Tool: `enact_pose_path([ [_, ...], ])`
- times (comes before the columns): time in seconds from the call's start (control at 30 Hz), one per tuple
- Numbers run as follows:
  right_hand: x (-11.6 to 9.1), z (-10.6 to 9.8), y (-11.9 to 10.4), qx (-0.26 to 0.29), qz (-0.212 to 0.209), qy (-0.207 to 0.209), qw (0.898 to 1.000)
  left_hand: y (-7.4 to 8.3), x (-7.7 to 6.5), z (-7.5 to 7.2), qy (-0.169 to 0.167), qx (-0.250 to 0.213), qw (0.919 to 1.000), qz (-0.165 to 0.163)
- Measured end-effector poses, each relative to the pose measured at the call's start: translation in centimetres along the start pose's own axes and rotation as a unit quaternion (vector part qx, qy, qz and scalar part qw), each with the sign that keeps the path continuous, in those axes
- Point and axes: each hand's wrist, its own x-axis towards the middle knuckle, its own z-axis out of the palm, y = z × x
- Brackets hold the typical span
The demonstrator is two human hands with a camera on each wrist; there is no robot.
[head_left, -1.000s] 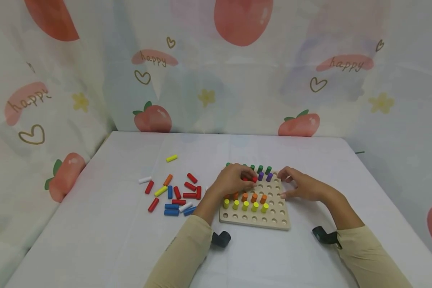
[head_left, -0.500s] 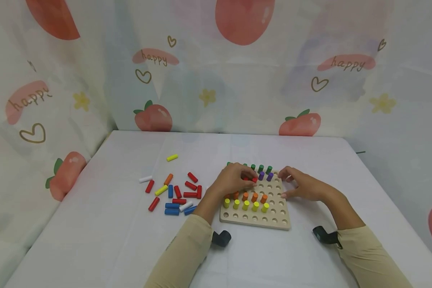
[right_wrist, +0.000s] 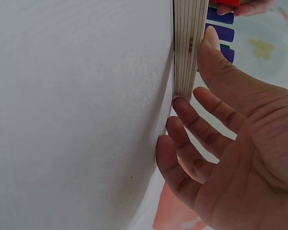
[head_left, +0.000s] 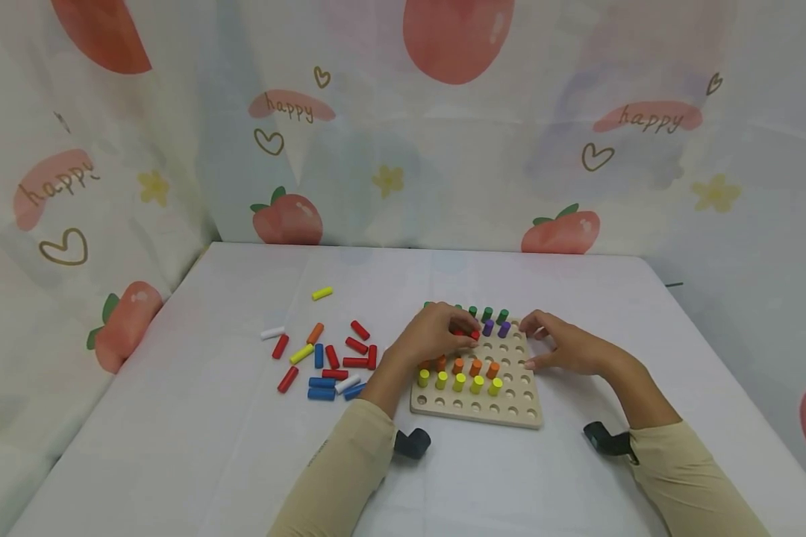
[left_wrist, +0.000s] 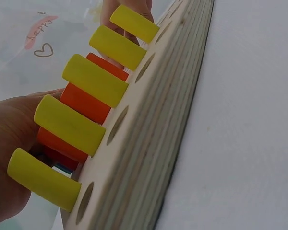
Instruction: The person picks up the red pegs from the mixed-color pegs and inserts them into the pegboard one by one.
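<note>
My left hand reaches over a wooden pegboard, pinching a red peg between thumb and fingertips. Beside that peg, another bit of red shows under the fingers. At the board's right side is my right hand, holding its edge lightly. In the right wrist view its thumb lies along the top face, while the curved fingers come to the board's corner. Yellow pegs and orange pegs stand in rows. Green pegs and purple pegs stand behind, partly hidden by the left hand.
Left of the board, loose red pegs, blue pegs, yellow pegs, white pegs and an orange peg lie on the white table. A printed cloth hangs behind. Black wrist cameras sit below both hands.
Both hands keep almost the same pose over the board, the left still on the red peg. The whole view has shifted very slightly.
</note>
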Motion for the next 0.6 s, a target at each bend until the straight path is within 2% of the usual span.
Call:
enact_pose_path([
  [0.2, -0.2, 0.0, -0.2, 0.002, 0.001, 0.002, 1.0, -0.1, -0.2, -0.7, -0.013, -0.02, 0.9997, 0.005],
  [0.37, -0.2, 0.1, -0.2, 0.002, 0.001, 0.004, 1.0, -0.3, -0.6, -1.4, -0.019, -0.042, 0.9989, -0.004],
  [0.6, -0.2, 0.0, -0.2, 0.008, -0.001, 0.003, 1.0, -0.9, -0.8, -2.0, -0.04, -0.012, 0.9991, -0.006],
])
